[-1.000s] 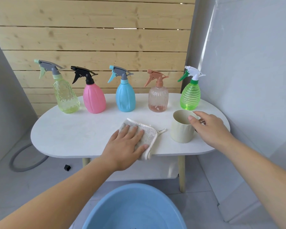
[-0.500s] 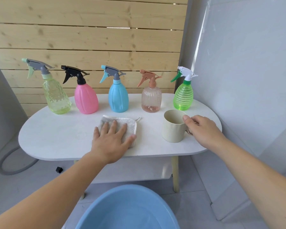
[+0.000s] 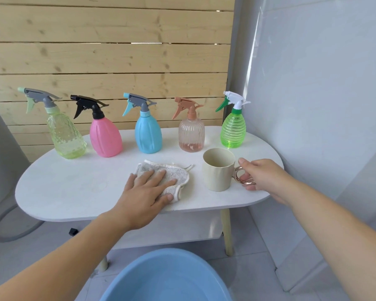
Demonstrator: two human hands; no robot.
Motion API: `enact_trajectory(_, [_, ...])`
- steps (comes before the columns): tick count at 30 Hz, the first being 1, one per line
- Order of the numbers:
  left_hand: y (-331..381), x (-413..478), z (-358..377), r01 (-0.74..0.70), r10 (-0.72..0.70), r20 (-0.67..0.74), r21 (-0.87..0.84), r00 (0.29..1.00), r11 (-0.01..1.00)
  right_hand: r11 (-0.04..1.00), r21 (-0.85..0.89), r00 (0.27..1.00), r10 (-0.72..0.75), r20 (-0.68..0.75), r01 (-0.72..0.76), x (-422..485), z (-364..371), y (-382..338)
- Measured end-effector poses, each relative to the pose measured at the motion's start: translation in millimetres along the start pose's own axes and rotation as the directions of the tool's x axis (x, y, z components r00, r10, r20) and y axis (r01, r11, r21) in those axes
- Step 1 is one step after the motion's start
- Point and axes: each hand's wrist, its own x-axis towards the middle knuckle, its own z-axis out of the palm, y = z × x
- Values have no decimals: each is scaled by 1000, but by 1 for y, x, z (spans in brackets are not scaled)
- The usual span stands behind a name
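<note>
A grey-beige cloth (image 3: 176,171) lies on the white oval table (image 3: 74,187), just left of the mug. My left hand (image 3: 147,193) presses flat on the cloth with fingers spread, covering its near-left part. A cream mug (image 3: 217,173) stands upright near the table's right end. It has a copper ring handle (image 3: 240,178) on its right side. My right hand (image 3: 264,177) holds that handle, thumb on top and fingers curled beneath it.
Several spray bottles stand in a row along the table's back: yellow-green (image 3: 63,135), pink (image 3: 104,137), blue (image 3: 148,133), clear peach (image 3: 191,135), bright green (image 3: 233,132). A blue basin (image 3: 165,279) sits on the floor below me. A grey hose (image 3: 9,233) lies left; a tiled wall (image 3: 313,105) stands right.
My left hand slid the cloth left and away across the table, then back right, closer to the mug. My right hand has stayed at the mug's handle.
</note>
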Motion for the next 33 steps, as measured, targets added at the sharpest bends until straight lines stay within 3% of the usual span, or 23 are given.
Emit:
enact_trajectory(2, [16,6,5,46,-46,-6,-24,999,999,995,95,1000,24,-13,-23,1,-2,0])
enact_trajectory(6, [50,21,9,99,-99,-10,-4,995,995,971,240,979,37,-203,13,1,-10,-10])
enact_trajectory(11, [115,50,15,-4,4,-27,-7,1000,1000,897,442,951,107,-291,34,4,-20,-22])
enact_trajectory(19, [167,86,22,-113,113,-12,-3,993,994,889,445,924,74,-374,109,4,-23,-27])
enact_trajectory(29, [114,76,13,214,-217,-63,-60,974,975,923,374,909,81,-409,86,1,-37,-16])
enact_trajectory(33, [114,76,13,208,-209,-48,-17,977,978,922,380,907,92,-410,78,-1,-40,-12])
